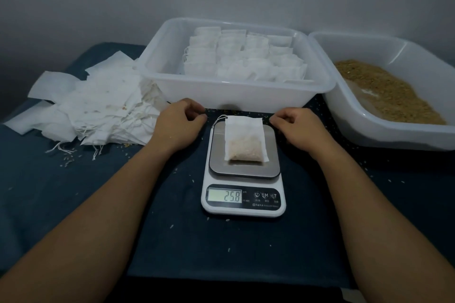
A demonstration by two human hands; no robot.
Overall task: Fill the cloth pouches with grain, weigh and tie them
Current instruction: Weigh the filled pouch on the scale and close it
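while the filled pouch (pixel 245 140) lies flat on the scale (pixel 243 174) platform, centred between the two hands, its long axis runs away from the person, with the open mouth and drawstring (pixel 220 118) at the far end and the grain settled at the near end; the display (pixel 224 195) appears to read 25.8. the left hand (pixel 181 125) and right hand (pixel 299 128) rest on the desk (pixel 172 241) just beside the far corners of the platform, about equally near the pouch mouth, fingers loosely curled and holding nothing that can be seen. the drawstring loop lies toward the left hand. fingertips are turned under and hidden; any string on the right side cannot be made out
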